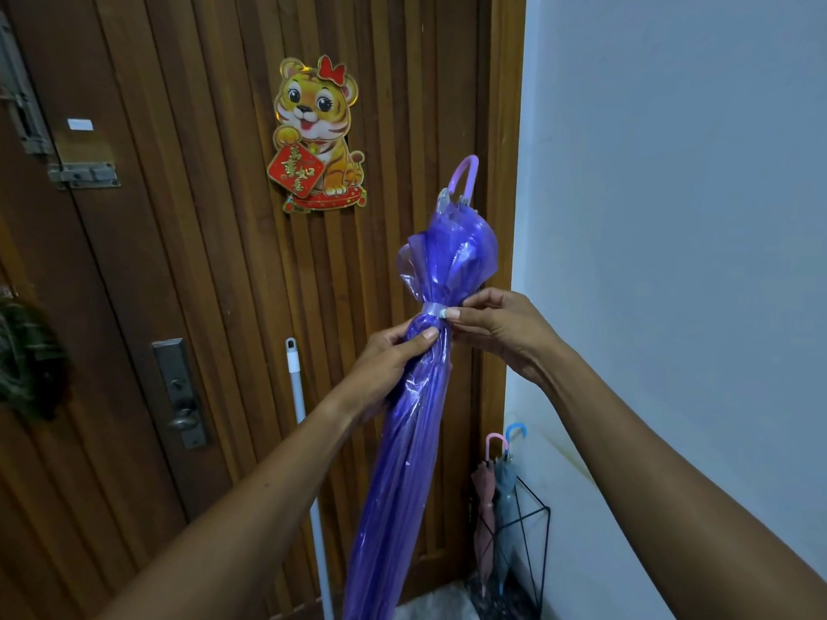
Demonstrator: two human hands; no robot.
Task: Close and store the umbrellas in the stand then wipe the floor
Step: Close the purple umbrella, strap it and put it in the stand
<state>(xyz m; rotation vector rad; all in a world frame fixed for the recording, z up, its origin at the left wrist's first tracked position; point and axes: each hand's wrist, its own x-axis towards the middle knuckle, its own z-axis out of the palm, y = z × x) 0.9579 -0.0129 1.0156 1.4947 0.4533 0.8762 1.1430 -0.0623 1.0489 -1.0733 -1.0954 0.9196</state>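
Note:
A closed purple see-through umbrella [416, 422] stands upright in front of me, its lilac hook handle [465, 174] at the top. My left hand [394, 364] grips the folded canopy just below a pale strap [432, 310] wound round it. My right hand [496, 326] pinches the end of that strap at the umbrella's right side. Low at the right, a black wire umbrella stand [534, 525] holds a closed pink umbrella [485, 498] and a closed blue-grey umbrella [508, 490], handles up.
A ribbed wooden door [201, 261] with a tiger decoration [317, 136], a bolt [85, 174] and a lever lock [181, 393] fills the left. A white pole [304, 449] leans on the door. A pale wall [671, 217] stands at the right.

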